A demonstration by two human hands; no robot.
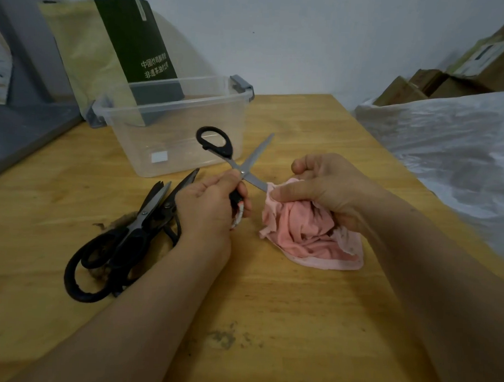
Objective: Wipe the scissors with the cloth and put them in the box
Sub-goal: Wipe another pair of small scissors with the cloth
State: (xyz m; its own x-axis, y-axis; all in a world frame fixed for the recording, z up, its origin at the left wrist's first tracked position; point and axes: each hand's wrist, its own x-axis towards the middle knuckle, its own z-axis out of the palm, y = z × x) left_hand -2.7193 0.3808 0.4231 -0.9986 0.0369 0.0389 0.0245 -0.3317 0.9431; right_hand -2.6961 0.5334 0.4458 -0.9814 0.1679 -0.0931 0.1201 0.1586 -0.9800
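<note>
Pale wooden table (298, 306) filled most of the view, with crinkly white plastic sheeting (446, 146) on the right and a clear plastic box with grey clips (132, 146) open at the back. Right hand (328, 187) bunched a pink cloth (306, 235), pinching it over one blade tip. Left hand (207, 209) gripped the lower handle of the black-handled steel scissors (240, 170), blades spread wide, raised just in front of the box. A pile of spare black scissors (135, 229) lay to the left.
</note>
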